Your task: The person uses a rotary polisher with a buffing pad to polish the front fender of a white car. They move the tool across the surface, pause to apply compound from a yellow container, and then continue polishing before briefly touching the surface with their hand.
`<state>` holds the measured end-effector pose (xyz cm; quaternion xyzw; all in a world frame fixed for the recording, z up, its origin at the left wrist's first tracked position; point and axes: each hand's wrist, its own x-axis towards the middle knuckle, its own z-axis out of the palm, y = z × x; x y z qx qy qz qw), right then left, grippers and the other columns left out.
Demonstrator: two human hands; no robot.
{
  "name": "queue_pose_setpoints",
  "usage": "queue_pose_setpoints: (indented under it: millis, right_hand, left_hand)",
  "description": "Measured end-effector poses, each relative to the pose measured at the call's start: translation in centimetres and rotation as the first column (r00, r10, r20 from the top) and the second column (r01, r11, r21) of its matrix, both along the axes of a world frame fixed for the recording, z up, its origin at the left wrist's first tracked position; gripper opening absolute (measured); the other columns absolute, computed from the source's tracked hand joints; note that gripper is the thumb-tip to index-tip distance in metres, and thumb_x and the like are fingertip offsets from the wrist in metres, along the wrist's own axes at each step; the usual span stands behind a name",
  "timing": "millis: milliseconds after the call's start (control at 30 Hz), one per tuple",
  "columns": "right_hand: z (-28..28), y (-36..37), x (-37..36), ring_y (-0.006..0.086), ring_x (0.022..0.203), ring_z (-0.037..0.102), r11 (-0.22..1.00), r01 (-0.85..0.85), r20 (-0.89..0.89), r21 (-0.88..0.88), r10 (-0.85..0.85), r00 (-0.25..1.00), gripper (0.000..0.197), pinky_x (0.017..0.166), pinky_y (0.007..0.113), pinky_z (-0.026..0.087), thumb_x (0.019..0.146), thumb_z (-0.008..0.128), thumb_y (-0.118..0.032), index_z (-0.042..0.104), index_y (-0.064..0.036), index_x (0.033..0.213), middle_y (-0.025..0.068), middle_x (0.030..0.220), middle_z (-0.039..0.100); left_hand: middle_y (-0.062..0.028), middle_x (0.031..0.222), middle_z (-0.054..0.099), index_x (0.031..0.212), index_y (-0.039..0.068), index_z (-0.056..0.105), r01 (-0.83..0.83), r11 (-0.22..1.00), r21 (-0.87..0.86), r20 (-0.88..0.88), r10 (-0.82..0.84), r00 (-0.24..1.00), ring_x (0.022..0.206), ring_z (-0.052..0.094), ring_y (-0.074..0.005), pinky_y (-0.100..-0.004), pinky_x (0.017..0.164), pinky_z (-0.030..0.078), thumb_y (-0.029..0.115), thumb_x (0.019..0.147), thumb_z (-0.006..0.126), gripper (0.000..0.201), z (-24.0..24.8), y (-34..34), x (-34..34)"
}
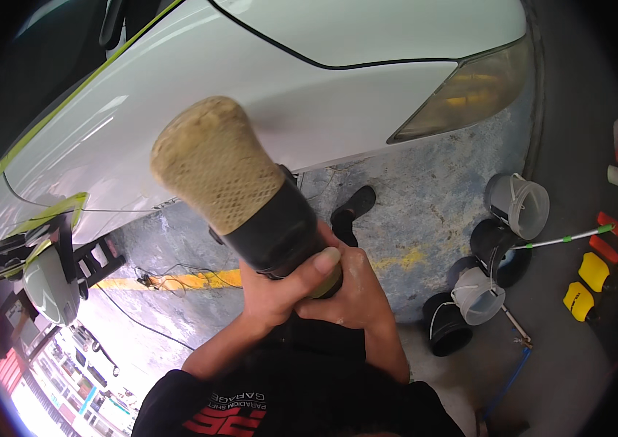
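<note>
Both my hands are closed around the black rear body of a power tool that looks like a car polisher (214, 164). Its thick front end has a worn beige cover with a criss-cross texture and points away from me, up and to the left. My left hand (276, 288) wraps the body from the left, with the thumb laid across it. From the right, my right hand (356, 288) grips the same rear part, its fingers partly hidden. Beyond the tool is the white car's fender (316, 109); no pad shows, and I cannot tell whether the tool touches the panel.
Green masking tape (80, 102) edges the car's windscreen side. A yellowed headlight (462, 91) sits at the right. Several buckets (516, 204) and a long-handled tool (567, 238) stand on the floor at right. A black cable (138, 320) crosses the floor at left.
</note>
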<state>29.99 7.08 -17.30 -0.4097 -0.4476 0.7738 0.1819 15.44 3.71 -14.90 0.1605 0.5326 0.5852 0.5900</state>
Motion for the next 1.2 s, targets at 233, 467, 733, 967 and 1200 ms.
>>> queue_pose_setpoints:
  millis: [233,467,733,967,1200]
  right_hand:
    - [-0.1,0.9,3.2,0.024,0.112,0.075,0.988,0.101,0.026,0.117,-0.105,0.994,0.097,0.099,0.039,0.058,0.064,0.092,-0.014,0.056,0.0033,0.152,0.0179,0.122,0.077]
    - [1.4,1.7,5.3,0.024,0.114,0.07,0.981,0.191,0.022,-0.026,-0.19,0.981,0.084,0.101,0.04,0.055,0.064,0.091,-0.011,0.058,0.0012,0.141,0.0116,0.122,0.072]
    - [-0.7,0.8,5.8,0.0239,0.109,0.071,0.947,0.283,0.068,0.15,-0.296,0.953,0.079,0.099,0.042,0.056,0.068,0.094,-0.016,0.061,0.0013,0.137,0.011,0.118,0.073]
    - [-4.9,-1.4,-0.8,0.0318,0.115,0.077,0.978,-0.008,-0.034,0.21,0.015,0.999,0.101,0.101,0.045,0.06,0.06,0.097,-0.02,0.057,0.0033,0.149,0.0198,0.127,0.078]
    - [-8.3,-3.2,-6.9,0.0301,0.111,0.078,0.945,-0.039,-0.106,0.325,0.077,0.991,0.083,0.098,0.042,0.061,0.062,0.097,-0.022,0.065,0.0019,0.136,0.0162,0.121,0.078]
  left_hand:
    - [-0.0059,0.099,0.078,0.11,0.0,0.074,0.195,0.977,-0.085,-0.089,-0.203,0.975,0.091,0.075,-0.0145,-0.0323,0.084,0.061,0.012,0.085,0.093,0.034,0.6,3.2,2.3]
    - [-0.0063,0.107,0.078,0.119,-0.001,0.072,0.172,0.984,-0.04,-0.036,-0.174,0.984,0.096,0.074,-0.0134,-0.0323,0.089,0.06,0.015,0.087,0.093,0.041,0.9,4.5,5.2]
    - [-0.01,0.12,0.076,0.13,-0.002,0.067,0.25,0.968,-0.001,-0.018,-0.249,0.968,0.11,0.073,-0.0176,-0.0361,0.099,0.058,0.02,0.085,0.096,0.059,-0.8,5.3,5.3]
    - [-0.0119,0.116,0.072,0.135,0.0,0.06,0.206,0.978,-0.041,-0.171,-0.21,0.963,0.109,0.072,-0.0222,-0.0396,0.1,0.057,0.024,0.081,0.095,0.068,-3.6,-1.7,-2.2]
    - [-0.0119,0.108,0.067,0.137,0.005,0.049,0.037,0.981,0.192,0.002,-0.039,0.999,0.11,0.067,-0.0265,-0.0442,0.104,0.053,0.016,0.083,0.091,0.069,-6.6,-4.9,-6.3]
